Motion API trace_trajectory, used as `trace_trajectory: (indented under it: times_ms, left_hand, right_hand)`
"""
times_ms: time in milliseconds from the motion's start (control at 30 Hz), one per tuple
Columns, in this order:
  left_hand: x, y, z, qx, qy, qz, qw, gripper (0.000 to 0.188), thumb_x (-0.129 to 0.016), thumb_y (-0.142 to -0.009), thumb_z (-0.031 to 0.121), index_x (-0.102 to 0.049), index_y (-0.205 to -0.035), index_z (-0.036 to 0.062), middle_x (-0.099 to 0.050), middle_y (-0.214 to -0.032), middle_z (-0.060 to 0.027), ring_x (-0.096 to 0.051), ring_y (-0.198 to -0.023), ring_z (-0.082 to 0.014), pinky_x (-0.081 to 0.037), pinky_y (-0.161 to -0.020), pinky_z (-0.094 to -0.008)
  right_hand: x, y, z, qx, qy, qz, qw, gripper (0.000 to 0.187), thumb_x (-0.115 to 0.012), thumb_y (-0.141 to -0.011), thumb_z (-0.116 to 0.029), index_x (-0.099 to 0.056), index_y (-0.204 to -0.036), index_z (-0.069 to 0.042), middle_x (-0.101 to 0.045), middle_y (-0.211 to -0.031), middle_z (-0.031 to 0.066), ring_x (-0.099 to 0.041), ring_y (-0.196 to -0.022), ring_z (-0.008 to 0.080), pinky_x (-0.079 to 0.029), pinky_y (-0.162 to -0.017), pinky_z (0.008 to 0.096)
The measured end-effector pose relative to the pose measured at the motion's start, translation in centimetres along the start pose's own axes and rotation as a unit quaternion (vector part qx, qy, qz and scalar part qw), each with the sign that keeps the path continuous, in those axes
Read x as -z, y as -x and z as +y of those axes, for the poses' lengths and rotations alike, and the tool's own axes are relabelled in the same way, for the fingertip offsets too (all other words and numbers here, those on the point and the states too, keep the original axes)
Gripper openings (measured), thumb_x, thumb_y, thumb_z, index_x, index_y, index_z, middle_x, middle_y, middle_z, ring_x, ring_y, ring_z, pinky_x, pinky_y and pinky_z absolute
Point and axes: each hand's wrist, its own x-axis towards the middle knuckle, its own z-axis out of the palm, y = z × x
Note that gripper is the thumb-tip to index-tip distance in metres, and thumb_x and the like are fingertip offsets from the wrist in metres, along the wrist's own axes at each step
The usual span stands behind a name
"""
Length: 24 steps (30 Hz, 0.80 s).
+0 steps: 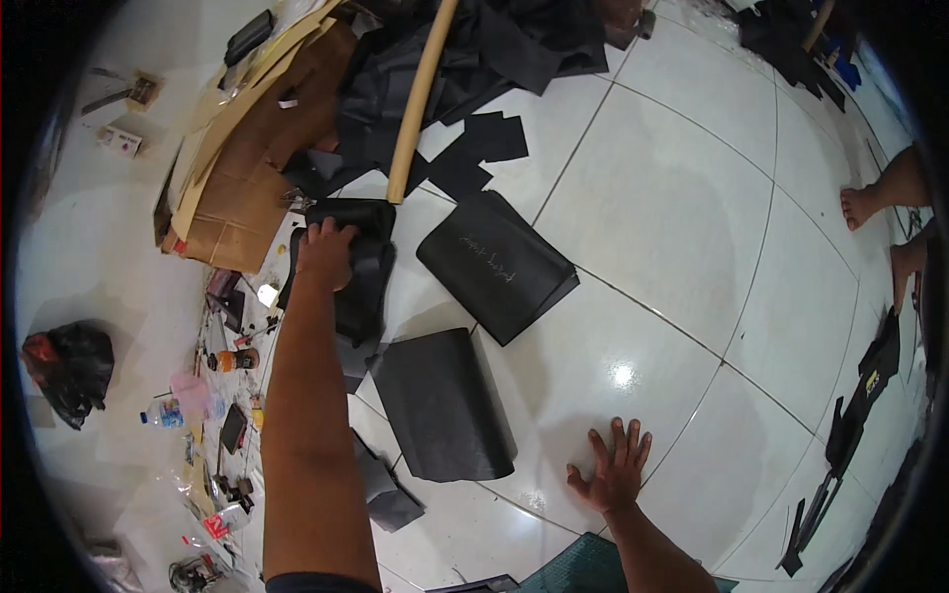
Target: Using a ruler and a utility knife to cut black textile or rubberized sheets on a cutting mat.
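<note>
My left hand (326, 255) reaches far forward, its fingers bent onto a stack of folded black leather-like sheets (364, 296) and appearing to grip it. Its fingertips are partly lost against the dark material. My right hand (611, 472) lies flat on the white tiled floor with its fingers spread, holding nothing. Between my hands rest two folded black sheets: one with light handwriting (494, 267) farther off, and a plain one (440, 405) nearer me. Smaller dark pieces (390, 494) lie beside my left forearm.
A wooden pole (420, 109) lies over a heap of black scraps (494, 54) at the back. Cardboard (237, 208) stands at the far left. Along the left lie an orange-labelled bottle (235, 360), a phone (233, 428) and a black plastic bag (74, 371). Another person's bare feet (862, 206) show at right.
</note>
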Motion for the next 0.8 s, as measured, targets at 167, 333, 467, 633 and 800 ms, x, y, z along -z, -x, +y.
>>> trace_trajectory:
  times_ms: [167,333,467,633,800]
  left_hand:
    - [-0.1,-0.9,-1.2,-0.041,-0.031,0.007,0.999,0.056,-0.078,-0.072,0.022,-0.053,-0.121,0.0206,-0.056,-0.119,-0.0106,-0.047,-0.122,-0.0322,-0.039,-0.102,-0.0459]
    - [-1.3,2.1,-2.0,-0.078,-0.047,0.059,0.994,0.052,-0.080,-0.070,0.025,-0.058,-0.117,0.0174,-0.057,-0.118,-0.0087,-0.051,-0.116,-0.0322,-0.043,-0.098,-0.0430]
    - [1.1,5.3,-2.6,-0.072,-0.033,0.041,0.996,0.042,-0.076,-0.074,0.023,-0.061,-0.113,0.0158,-0.059,-0.115,-0.0087,-0.053,-0.114,-0.0314,-0.046,-0.094,-0.0408]
    - [5.8,12.6,-4.9,-0.038,0.055,0.129,0.989,0.030,-0.068,-0.080,0.017,-0.061,-0.108,0.0129,-0.066,-0.097,-0.0117,-0.063,-0.092,-0.0305,-0.052,-0.080,-0.0398]
    - [12.2,25.3,-1.7,0.099,0.558,0.205,0.798,0.029,-0.071,-0.084,0.016,-0.064,-0.106,-0.0025,-0.069,-0.089,-0.0079,-0.063,-0.078,-0.0136,-0.050,-0.073,-0.0284]
  right_hand:
    - [-0.1,0.2,0.0,-0.010,-0.011,-0.018,1.000,0.068,-0.065,-0.073,-0.050,-0.048,-0.130,-0.017,-0.028,-0.147,0.0181,-0.014,-0.141,0.0444,-0.010,-0.109,0.0673]
    - [-0.3,0.3,-0.1,-0.019,-0.007,-0.020,1.000,0.067,-0.066,-0.072,-0.050,-0.050,-0.130,-0.018,-0.029,-0.147,0.0175,-0.015,-0.141,0.0446,-0.010,-0.109,0.0670]
    - [-0.5,0.3,0.0,-0.005,-0.008,0.010,1.000,0.067,-0.066,-0.073,-0.050,-0.051,-0.130,-0.019,-0.030,-0.146,0.0177,-0.016,-0.141,0.0441,-0.009,-0.111,0.0662]
    - [0.4,-0.2,-0.3,-0.013,-0.006,-0.009,1.000,0.067,-0.065,-0.075,-0.049,-0.048,-0.132,-0.018,-0.029,-0.147,0.0182,-0.016,-0.141,0.0442,-0.009,-0.112,0.0644]
    - [1.0,-0.2,-0.6,-0.017,-0.018,-0.021,0.999,0.066,-0.063,-0.078,-0.046,-0.047,-0.134,-0.015,-0.031,-0.146,0.0205,-0.017,-0.141,0.0448,-0.009,-0.112,0.0641]
